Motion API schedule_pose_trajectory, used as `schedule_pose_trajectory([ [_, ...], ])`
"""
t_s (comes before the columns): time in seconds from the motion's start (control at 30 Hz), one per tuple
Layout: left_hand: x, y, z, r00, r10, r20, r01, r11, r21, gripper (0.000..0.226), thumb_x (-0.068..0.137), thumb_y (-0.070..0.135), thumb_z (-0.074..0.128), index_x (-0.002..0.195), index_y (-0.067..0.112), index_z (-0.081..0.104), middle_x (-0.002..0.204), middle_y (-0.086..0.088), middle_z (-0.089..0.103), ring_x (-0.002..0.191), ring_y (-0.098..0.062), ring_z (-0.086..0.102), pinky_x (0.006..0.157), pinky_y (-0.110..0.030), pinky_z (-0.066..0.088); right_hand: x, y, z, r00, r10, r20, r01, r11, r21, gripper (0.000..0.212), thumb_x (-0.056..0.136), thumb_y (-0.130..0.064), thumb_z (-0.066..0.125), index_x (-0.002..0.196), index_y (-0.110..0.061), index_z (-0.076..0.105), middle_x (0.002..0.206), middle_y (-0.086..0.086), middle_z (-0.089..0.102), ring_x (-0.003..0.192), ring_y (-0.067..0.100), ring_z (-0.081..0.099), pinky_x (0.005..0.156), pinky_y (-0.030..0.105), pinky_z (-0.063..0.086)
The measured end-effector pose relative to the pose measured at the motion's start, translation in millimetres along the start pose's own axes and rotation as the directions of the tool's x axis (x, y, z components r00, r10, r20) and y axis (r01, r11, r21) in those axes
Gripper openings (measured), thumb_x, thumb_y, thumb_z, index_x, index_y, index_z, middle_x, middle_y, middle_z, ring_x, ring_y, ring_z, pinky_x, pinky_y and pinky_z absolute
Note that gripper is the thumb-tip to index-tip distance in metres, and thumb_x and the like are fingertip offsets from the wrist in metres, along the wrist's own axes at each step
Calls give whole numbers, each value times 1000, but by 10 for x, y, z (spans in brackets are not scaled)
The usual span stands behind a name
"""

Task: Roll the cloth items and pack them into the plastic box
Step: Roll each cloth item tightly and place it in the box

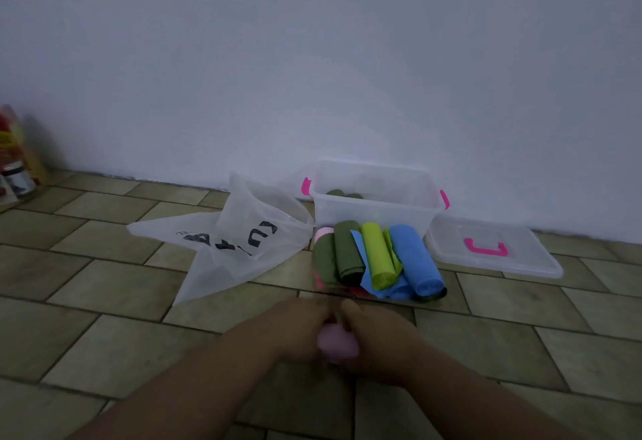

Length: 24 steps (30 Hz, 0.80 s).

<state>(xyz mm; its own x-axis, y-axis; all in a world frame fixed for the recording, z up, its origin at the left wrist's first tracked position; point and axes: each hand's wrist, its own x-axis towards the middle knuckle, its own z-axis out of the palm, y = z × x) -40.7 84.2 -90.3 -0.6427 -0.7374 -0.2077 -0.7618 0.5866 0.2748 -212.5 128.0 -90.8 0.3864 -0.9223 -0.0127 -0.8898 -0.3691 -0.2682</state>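
My left hand [298, 326] and my right hand [377, 333] meet low in the middle of the head view, both closed around a small pink cloth roll [336, 341] just above the tiled floor. Beyond them lies a pile of rolled cloths: dark green [347, 252], lime green [377, 253], blue [415, 259] and a pale pink one [323, 233]. Behind the pile stands the clear plastic box [377, 212] with pink latches, against the wall. Dark green rolls [342, 193] show inside it.
The box's clear lid [493, 252] with a pink handle lies on the floor to the right. A crumpled translucent plastic bag [239, 238] with black lettering lies to the left of the box. A jar of colourful items [17, 154] stands at the far left.
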Motion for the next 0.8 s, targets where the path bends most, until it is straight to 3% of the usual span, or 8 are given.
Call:
schedule_pose_trajectory([
  [0.07,39,25,-2,999,-9,39,5,995,97,49,80,40,64,123,19,52,122,-5,58,106,-23,57,92,-38,46,-5,11,-46,998,-12,59,11,1000,26,47,75,-53,65,103,-22,43,105,-1,57,90,17,53,69,25,32],
  [0.2,70,42,-115,997,61,47,-59,996,-60,55,76,31,70,126,29,48,126,3,55,108,-18,55,90,-29,45,-22,44,-188,990,-37,134,8,977,212,41,70,-42,72,89,-32,37,91,-10,51,77,8,45,63,25,35],
  [0.3,169,4,-487,990,137,-37,-141,979,-144,56,67,27,76,113,40,49,108,19,55,90,-3,52,66,-9,38,90,115,-516,989,-8,148,-35,958,286,39,71,-36,72,79,-38,35,81,-14,47,68,0,41,58,16,34],
  [0.4,454,-56,-1013,969,99,-227,-189,888,-418,53,64,22,80,105,41,52,102,16,58,81,4,57,58,-5,42,383,343,-1067,992,104,73,-124,925,359,33,71,-30,75,77,-33,43,76,-10,51,63,-2,45,51,12,35],
  [0.5,909,-175,-1420,901,-106,-421,-189,776,-601,65,71,30,80,125,36,46,124,12,52,82,7,58,63,-6,42,805,720,-1550,958,285,26,-211,645,734,25,71,-13,75,73,-23,53,73,3,57,57,9,55,42,18,40],
  [0.6,1379,-354,-1504,882,-297,-366,75,855,-513,81,79,43,71,145,24,28,149,-4,31,122,-18,46,94,-27,40,1267,1169,-1791,852,523,28,-291,428,856,23,71,-4,74,78,-14,55,85,14,58,71,26,59,50,30,49],
  [0.7,1661,-501,-1373,892,-421,-162,353,875,-330,97,83,58,56,151,17,1,159,-12,-4,145,-29,9,116,-44,17,1638,1494,-1767,721,692,-19,-512,552,658,33,73,-9,75,100,-4,58,103,21,58,84,35,61,62,37,54],
  [0.8,1795,-592,-1299,905,-415,-91,370,876,-309,96,85,62,49,150,20,-7,157,-14,-15,144,-36,-1,115,-44,10,1902,1553,-1529,733,676,72,-679,733,33,54,77,-25,74,120,-1,55,120,17,58,104,30,59,75,30,49],
])
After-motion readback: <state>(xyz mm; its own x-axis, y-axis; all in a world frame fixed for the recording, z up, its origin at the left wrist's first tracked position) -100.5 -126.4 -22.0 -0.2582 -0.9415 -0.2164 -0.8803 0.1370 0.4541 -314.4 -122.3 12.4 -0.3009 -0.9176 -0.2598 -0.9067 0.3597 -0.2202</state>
